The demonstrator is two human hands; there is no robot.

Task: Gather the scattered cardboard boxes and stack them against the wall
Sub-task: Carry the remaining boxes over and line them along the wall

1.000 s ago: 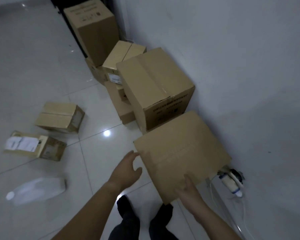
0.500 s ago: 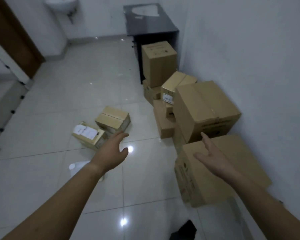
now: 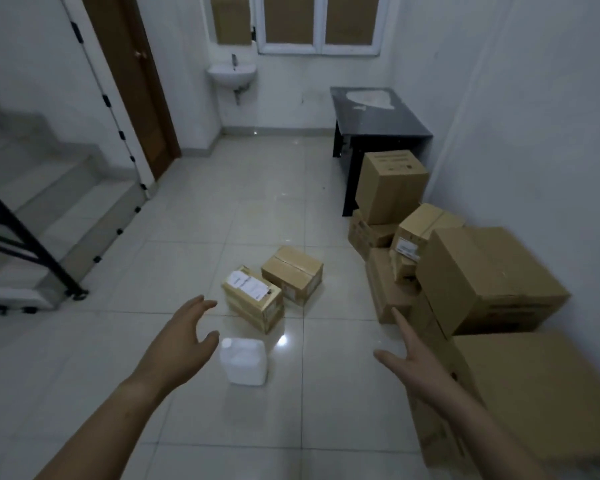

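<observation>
Cardboard boxes [image 3: 492,278] stand piled along the floor's right edge against the wall [image 3: 534,133], all shut, while two more lie side by side mid-floor: a plain taped box [image 3: 293,273] and a labelled box [image 3: 253,301] whose white sheet is too blurred to read. Left hand [image 3: 184,341] and right hand [image 3: 413,365] hang spread and empty above the floor, a white jug [image 3: 244,365] lying between them.

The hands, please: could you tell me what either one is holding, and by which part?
Nothing is held: the left hand and right hand are both open and empty.
</observation>
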